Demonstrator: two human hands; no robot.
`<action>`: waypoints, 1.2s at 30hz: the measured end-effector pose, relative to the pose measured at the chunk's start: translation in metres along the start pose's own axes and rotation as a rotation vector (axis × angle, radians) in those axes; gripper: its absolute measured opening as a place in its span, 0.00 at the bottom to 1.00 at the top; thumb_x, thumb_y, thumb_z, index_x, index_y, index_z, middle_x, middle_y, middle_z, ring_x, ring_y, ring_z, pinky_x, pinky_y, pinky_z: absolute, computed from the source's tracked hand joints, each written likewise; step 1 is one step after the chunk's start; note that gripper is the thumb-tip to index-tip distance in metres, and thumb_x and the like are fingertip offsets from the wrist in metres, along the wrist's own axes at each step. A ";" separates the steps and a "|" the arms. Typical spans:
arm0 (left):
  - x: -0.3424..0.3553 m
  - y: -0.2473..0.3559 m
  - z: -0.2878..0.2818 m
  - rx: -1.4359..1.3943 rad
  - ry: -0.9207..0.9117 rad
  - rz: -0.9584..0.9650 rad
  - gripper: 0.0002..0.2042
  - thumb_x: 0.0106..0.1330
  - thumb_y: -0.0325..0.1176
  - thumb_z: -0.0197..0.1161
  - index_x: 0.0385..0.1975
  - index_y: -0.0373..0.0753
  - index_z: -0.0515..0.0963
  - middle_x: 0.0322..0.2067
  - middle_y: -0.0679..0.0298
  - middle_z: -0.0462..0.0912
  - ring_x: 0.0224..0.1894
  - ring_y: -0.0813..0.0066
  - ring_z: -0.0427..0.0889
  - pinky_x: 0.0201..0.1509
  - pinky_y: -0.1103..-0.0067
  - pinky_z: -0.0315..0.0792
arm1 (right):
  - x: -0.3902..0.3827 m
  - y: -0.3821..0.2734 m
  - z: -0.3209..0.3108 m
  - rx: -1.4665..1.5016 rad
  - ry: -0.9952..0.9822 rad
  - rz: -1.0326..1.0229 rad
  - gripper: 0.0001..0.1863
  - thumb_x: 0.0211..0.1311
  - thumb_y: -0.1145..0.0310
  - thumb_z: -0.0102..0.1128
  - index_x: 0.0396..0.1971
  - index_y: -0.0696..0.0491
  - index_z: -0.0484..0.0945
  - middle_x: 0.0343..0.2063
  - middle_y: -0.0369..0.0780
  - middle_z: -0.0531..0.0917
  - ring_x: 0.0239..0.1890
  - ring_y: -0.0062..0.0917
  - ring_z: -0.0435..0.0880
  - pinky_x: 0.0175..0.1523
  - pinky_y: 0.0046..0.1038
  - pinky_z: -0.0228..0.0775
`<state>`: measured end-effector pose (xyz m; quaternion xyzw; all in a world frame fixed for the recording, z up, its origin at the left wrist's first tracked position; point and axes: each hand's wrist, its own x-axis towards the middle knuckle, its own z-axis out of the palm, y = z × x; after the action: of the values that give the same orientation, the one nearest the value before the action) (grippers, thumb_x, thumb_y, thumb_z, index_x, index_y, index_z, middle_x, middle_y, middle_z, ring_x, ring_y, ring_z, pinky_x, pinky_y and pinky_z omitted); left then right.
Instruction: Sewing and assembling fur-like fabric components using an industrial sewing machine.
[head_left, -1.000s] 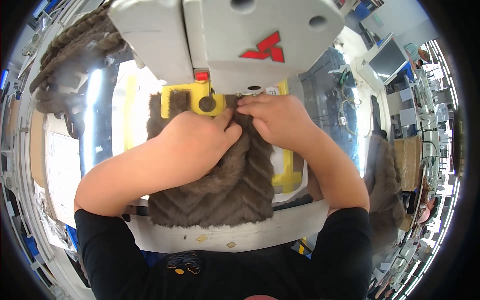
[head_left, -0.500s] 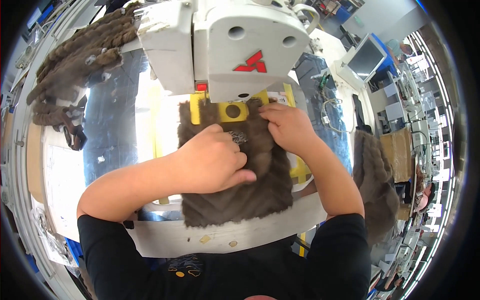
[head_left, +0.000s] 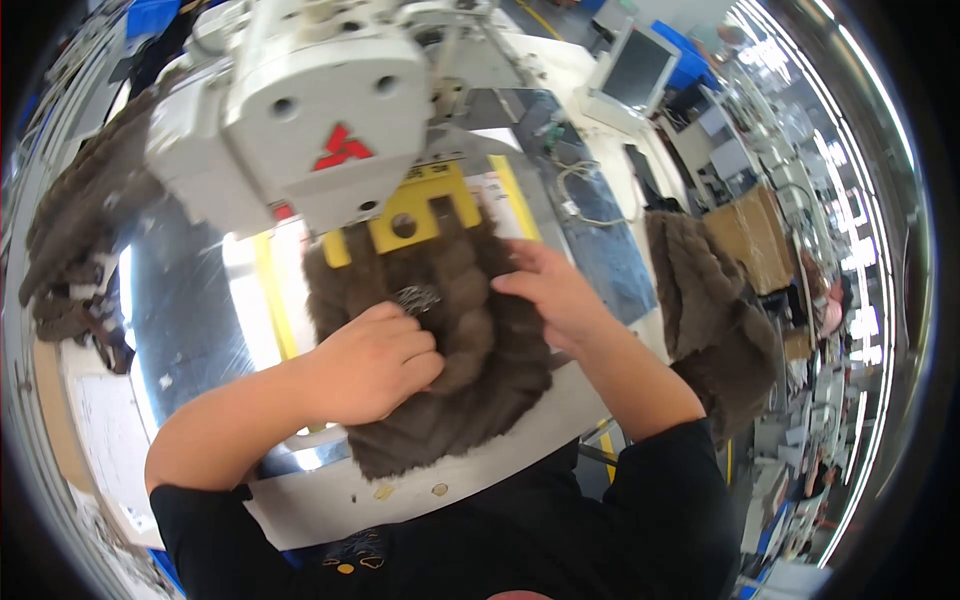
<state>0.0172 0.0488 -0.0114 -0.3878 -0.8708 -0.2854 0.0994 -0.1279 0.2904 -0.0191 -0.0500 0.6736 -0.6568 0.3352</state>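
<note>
in the head view, the brown fur piece [head_left: 470, 335] lies on the table [head_left: 190, 300], below the white sewing machine [head_left: 330, 105], with its upper part at the prongs of the yellow plate [head_left: 455, 188]. the left hand [head_left: 375, 365] rests on the fur's left side with its fingers curled in; whether they pinch the fur cannot be told. just above it is a small silvery patterned patch [head_left: 417, 299]. the right hand [head_left: 558, 298] lies at the fur's right edge, thumb and fingers parted. more brown fur [head_left: 700, 300] lies well apart to the right, beside a cardboard box [head_left: 750, 238].
</note>
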 end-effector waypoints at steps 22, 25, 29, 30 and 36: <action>-0.007 0.003 0.013 0.036 0.167 -0.170 0.29 0.67 0.57 0.64 0.51 0.34 0.79 0.43 0.51 0.80 0.44 0.51 0.77 0.52 0.62 0.72 | -0.120 -0.190 -0.228 -0.640 0.274 -0.371 0.25 0.63 0.82 0.52 0.61 0.58 0.79 0.52 0.34 0.86 0.52 0.18 0.84 0.61 0.23 0.74; -0.006 -0.003 0.015 0.040 0.150 -0.170 0.28 0.65 0.54 0.67 0.51 0.34 0.79 0.44 0.51 0.80 0.45 0.50 0.78 0.54 0.62 0.72 | -0.140 -0.202 -0.316 -0.982 0.590 -0.242 0.21 0.68 0.72 0.57 0.59 0.58 0.80 0.50 0.41 0.87 0.51 0.25 0.86 0.59 0.27 0.76; -0.007 -0.002 0.014 0.077 0.140 -0.205 0.27 0.60 0.49 0.72 0.52 0.36 0.80 0.46 0.51 0.80 0.48 0.49 0.78 0.56 0.62 0.72 | -0.126 -0.153 -0.387 -1.516 1.135 -0.025 0.28 0.69 0.51 0.62 0.57 0.59 0.80 0.51 0.53 0.86 0.55 0.42 0.86 0.62 0.37 0.74; -0.007 -0.002 0.013 0.082 0.125 -0.229 0.26 0.59 0.47 0.73 0.53 0.36 0.80 0.46 0.52 0.80 0.49 0.49 0.77 0.56 0.62 0.72 | -0.115 -0.130 -0.392 -1.384 1.075 -0.110 0.31 0.69 0.47 0.61 0.58 0.59 0.80 0.51 0.54 0.86 0.57 0.45 0.84 0.64 0.39 0.73; -0.003 -0.013 0.012 0.107 0.096 -0.269 0.26 0.58 0.44 0.74 0.54 0.37 0.80 0.46 0.53 0.80 0.50 0.51 0.78 0.58 0.62 0.71 | -0.075 -0.026 -0.320 -1.315 0.982 -0.070 0.40 0.66 0.36 0.61 0.61 0.58 0.79 0.70 0.66 0.63 0.73 0.56 0.64 0.76 0.44 0.59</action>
<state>0.0100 0.0472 -0.0278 -0.2478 -0.9230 -0.2678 0.1224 -0.2447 0.5975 0.0057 0.0360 0.9889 -0.0851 -0.1162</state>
